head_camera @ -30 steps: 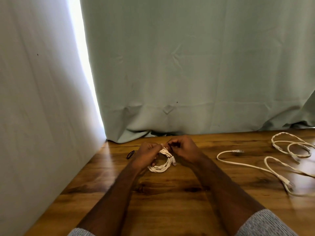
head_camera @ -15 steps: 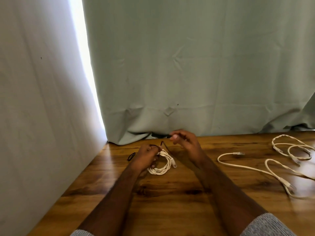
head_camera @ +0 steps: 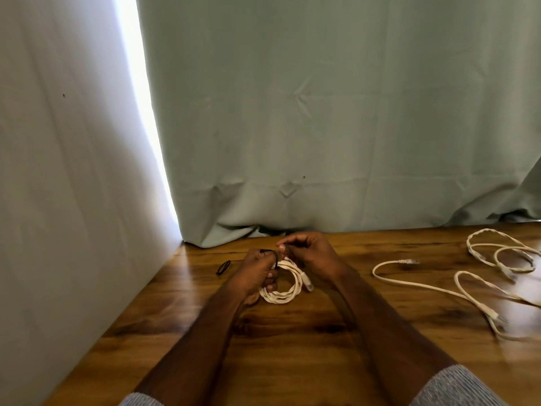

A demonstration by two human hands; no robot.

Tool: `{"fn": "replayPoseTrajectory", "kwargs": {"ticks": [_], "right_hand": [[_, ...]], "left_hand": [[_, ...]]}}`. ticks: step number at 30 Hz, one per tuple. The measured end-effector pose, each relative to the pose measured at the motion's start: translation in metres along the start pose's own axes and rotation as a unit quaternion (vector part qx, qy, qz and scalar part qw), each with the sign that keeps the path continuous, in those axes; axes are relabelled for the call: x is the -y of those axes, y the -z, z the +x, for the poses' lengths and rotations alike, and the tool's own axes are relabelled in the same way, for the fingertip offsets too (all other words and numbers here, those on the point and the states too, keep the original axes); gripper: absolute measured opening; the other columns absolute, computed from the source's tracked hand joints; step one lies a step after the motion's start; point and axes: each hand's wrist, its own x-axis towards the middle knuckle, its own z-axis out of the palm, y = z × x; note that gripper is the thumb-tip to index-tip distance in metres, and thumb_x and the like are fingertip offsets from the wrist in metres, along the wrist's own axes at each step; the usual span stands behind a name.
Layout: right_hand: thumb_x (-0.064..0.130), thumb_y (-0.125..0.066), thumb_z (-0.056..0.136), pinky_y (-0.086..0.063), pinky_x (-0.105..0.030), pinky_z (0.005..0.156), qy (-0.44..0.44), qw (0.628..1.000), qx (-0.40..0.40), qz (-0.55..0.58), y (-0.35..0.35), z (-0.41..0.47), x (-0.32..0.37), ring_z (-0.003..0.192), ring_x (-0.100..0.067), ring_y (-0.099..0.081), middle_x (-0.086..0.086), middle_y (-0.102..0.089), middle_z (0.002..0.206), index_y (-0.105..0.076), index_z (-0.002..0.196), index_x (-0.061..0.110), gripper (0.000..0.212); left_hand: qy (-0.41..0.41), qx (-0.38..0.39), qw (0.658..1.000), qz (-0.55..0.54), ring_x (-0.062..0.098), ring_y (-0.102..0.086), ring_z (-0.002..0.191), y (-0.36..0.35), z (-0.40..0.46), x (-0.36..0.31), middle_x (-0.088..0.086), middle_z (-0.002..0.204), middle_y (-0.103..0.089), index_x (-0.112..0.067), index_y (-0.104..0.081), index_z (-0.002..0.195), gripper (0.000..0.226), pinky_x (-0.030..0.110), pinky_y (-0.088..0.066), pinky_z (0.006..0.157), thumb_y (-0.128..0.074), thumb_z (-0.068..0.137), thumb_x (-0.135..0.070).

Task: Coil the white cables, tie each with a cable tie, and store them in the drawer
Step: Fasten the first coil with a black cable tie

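The left hand point(head_camera: 257, 276) is holding the coiled white cable point(head_camera: 285, 285) on the table point(head_camera: 292, 361) while the right hand point(head_camera: 310, 253) is pinching a black tie point(head_camera: 270, 253) on it. Two loose cables point(head_camera: 433, 291) are waiting nearby, not yet coiled.

Both my forearms reach forward, converging near the counter's far edge. My left hand point(head_camera: 255, 274) is curled, fingers point(head_camera: 270, 281) gripping; my right hand point(head_camera: 310, 249) sits slightly higher, thumb and forefinger pinched together beside it
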Motion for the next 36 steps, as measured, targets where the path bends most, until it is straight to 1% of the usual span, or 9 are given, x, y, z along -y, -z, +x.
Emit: {"fn": "replayPoseTrajectory", "kwargs": {"ticks": [3,7,11,16,21,24,29,33,36], "right_hand": [[0.008,-0.071,0.089,-0.051,-0.02,0.063,0.026,1.0,-0.009,-0.003,0.0,-0.003,0.001,0.07,-0.01,-0.067,-0.008,-0.074,0.079,-0.074,0.096,-0.003,0.013],[0.015,-0.076,0.087,-0.042,-0.021,0.049,0.015,0.992,-0.127,0.009,0.001,0.0,0.008,0.049,-0.007,-0.052,0.003,-0.064,0.056,-0.076,0.081,0.006,0.011],[0.018,-0.076,0.086,-0.04,-0.025,0.046,0.028,0.976,-0.205,0.065,0.006,0.007,0.012,0.053,-0.014,-0.049,-0.007,-0.062,0.06,-0.076,0.086,0.002,0.015],[0.008,-0.08,0.081,-0.048,-0.021,0.054,0.046,0.997,-0.057,-0.017,0.0,0.003,0.019,0.058,-0.011,-0.06,-0.003,-0.071,0.064,-0.077,0.086,0.004,0.008],[0.004,-0.083,0.075,-0.055,-0.025,0.067,0.077,0.994,0.023,-0.08,-0.001,0.002,0.019,0.07,-0.015,-0.071,-0.008,-0.076,0.076,-0.079,0.083,0.008,0.01],[0.005,-0.084,0.075,-0.055,-0.024,0.067,0.067,0.99,0.024,-0.121,-0.002,0.005,0.02,0.069,-0.012,-0.07,-0.006,-0.076,0.076,-0.078,0.081,0.011,0.011],[0.0,-0.082,0.076,-0.054,-0.026,0.065,0.003,0.993,0.022,-0.116,-0.004,0.009,0.024,0.068,-0.018,-0.066,-0.02,-0.071,0.078,-0.072,0.083,0.004,0.012],[-0.006,-0.079,0.076,-0.046,-0.017,0.05,-0.04,0.996,-0.003,-0.079,-0.004,0.007,0.029,0.049,-0.004,-0.058,-0.001,-0.065,0.058,-0.065,0.072,0.008,0.021],[-0.006,-0.078,0.075,-0.041,-0.023,0.048,-0.038,0.996,-0.073,-0.034,-0.009,0.008,0.027,0.046,-0.007,-0.05,-0.007,-0.065,0.061,-0.064,0.068,0.008,0.021]], "left_hand": [[-0.013,0.013,1.0,0.019,0.006,-0.033,0.036,-0.002,-0.004,-0.003,-0.006,0.043,-0.041,0.0,-0.055,0.104,0.014,0.02,-0.026,0.04,-0.058,0.094,-0.01],[-0.016,0.016,0.999,0.034,0.009,-0.032,0.038,-0.004,-0.007,-0.005,-0.002,0.045,-0.038,-0.002,-0.054,0.084,0.013,0.023,-0.026,0.044,-0.06,0.093,-0.01],[-0.024,0.034,0.998,0.048,0.011,-0.03,0.038,-0.006,-0.005,-0.004,-0.001,0.047,-0.035,-0.002,-0.056,0.085,0.012,0.023,-0.026,0.043,-0.059,0.094,-0.01],[-0.011,0.025,0.999,0.04,0.011,-0.027,0.04,-0.005,-0.005,-0.003,0.001,0.051,-0.033,0.0,-0.059,0.093,0.011,0.022,-0.024,0.041,-0.055,0.095,-0.009],[0.002,-0.029,0.998,0.053,0.009,-0.034,0.043,-0.007,-0.006,-0.004,0.003,0.059,-0.039,-0.002,-0.051,0.107,0.012,0.023,-0.028,0.042,-0.044,0.1,-0.009],[-0.013,-0.051,0.996,0.073,0.01,-0.034,0.045,-0.009,-0.008,-0.006,0.004,0.061,-0.038,-0.009,-0.051,0.088,0.014,0.024,-0.027,0.044,-0.043,0.098,-0.005],[-0.039,-0.044,0.995,0.085,0.009,-0.03,0.039,-0.009,-0.003,-0.001,-0.001,0.051,-0.034,-0.007,-0.054,0.077,0.019,0.024,-0.024,0.045,-0.046,0.095,-0.003],[-0.069,-0.029,0.99,0.116,0.013,-0.029,0.04,-0.01,-0.002,0.001,0.002,0.05,-0.035,-0.005,-0.059,0.075,0.02,0.024,-0.025,0.043,-0.051,0.094,-0.004],[-0.099,-0.036,0.987,0.12,0.014,-0.029,0.04,-0.012,-0.002,0.004,0.002,0.049,-0.035,-0.013,-0.051,0.06,0.036,0.026,-0.025,0.044,-0.055,0.096,-0.011]]}}
